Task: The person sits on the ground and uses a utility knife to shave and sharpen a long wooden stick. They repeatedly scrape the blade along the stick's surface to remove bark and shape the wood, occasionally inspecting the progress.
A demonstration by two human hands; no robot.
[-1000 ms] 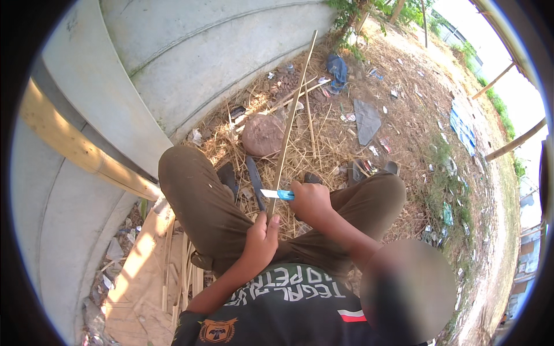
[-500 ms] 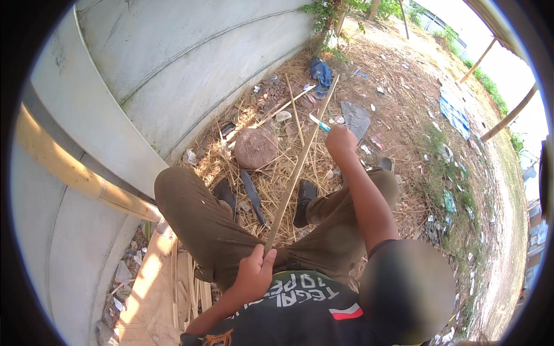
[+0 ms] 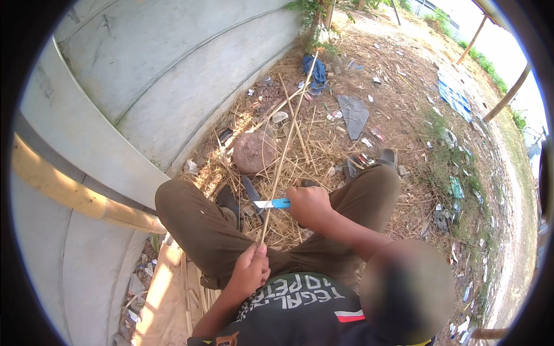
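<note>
My left hand (image 3: 250,269) is closed round the near end of a long, thin bamboo strip (image 3: 288,138), just in front of my shirt. The strip slants up and away to the right, its far end above the straw-strewn ground. In my right hand (image 3: 310,206), fingers wrapped round the handle, is a blue utility knife (image 3: 280,203) with its blade out. That blade points left and lies at the strip, a short way beyond my left hand; whether it cuts into the strip I cannot make out.
Between my bent knees lie a round brown block (image 3: 254,153) and a dark long blade (image 3: 251,191) on straw. A blue cloth (image 3: 315,75) and a grey sheet (image 3: 353,116) lie farther off. A pale wall (image 3: 190,75) and a bamboo pole (image 3: 81,193) stand left.
My right hand and the knife have moved down and left along the strip, toward my left hand. The strip's far end has shifted left and up in the view.
</note>
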